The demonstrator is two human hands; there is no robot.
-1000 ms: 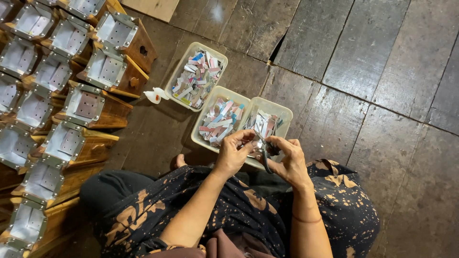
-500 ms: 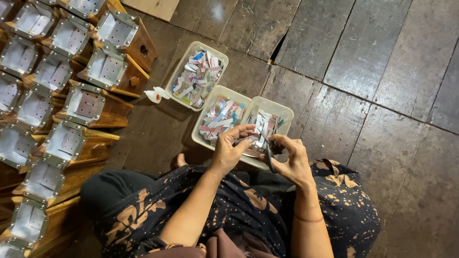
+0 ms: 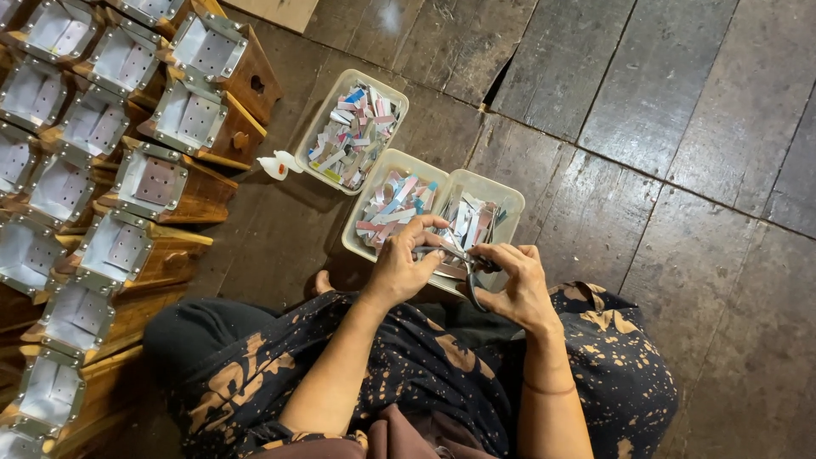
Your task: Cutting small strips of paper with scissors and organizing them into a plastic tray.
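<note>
I sit on a dark plank floor with both hands raised over my lap. My left hand (image 3: 406,263) pinches a small strip of metal-like sheet at its fingertips. My right hand (image 3: 514,285) grips a pair of scissors (image 3: 470,270) whose blades point toward that strip. Just beyond my hands lie two pale plastic trays side by side, the left tray (image 3: 359,228) and the right tray (image 3: 508,197), both filled with several coloured and silvery strips. A third tray (image 3: 337,95) of the same strips lies farther away to the left.
Rows of small wooden boxes with shiny metal-lined tops (image 3: 140,178) are stacked along the left side. A small white and orange object (image 3: 279,165) lies on the floor between the boxes and the trays. A crack (image 3: 500,83) splits the floorboards beyond the trays.
My hands shifted slightly toward the trays and closer together. The scissors now meet the strip in my left fingers.
</note>
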